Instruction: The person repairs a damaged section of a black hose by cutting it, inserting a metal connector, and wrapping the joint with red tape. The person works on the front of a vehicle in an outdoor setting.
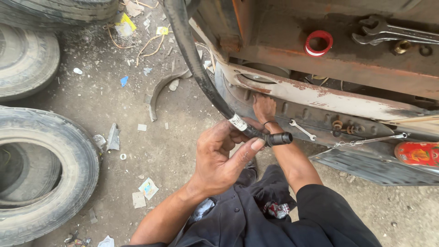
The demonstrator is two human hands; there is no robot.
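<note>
Hose (196, 64), black rubber, runs down from the top edge of the head view and ends in a black fitting (280, 138) just past a silver band (238, 122). The left hand (222, 155) grips the hose behind the fitting, thumb and fingers closed around it. The right hand (264, 108) lies with fingers spread against the rusted metal body panel (320, 93); it holds nothing that can be seen.

Surface and surroundings: the ground (114, 100) is dusty grey dirt strewn with paper scraps, twine and a curved metal strip (160, 93). The panel shows peeling paint and heavy rust.

Hidden or unclear: the upper end of the hose is cut off by the frame. The right forearm passes behind the hose end. A red, printed object (418, 153) at the right edge is only partly visible, and its kind cannot be determined.

Count:
- Tyres (41, 169): three at the left, all cropped.
- Spanners: one small (302, 130) on the lower panel ledge; two large (393, 33) on the upper rusted shelf.
- Red tape roll (318, 43): one, on the shelf.
- Brass fitting (402, 46): one, beside the large spanners.
</note>
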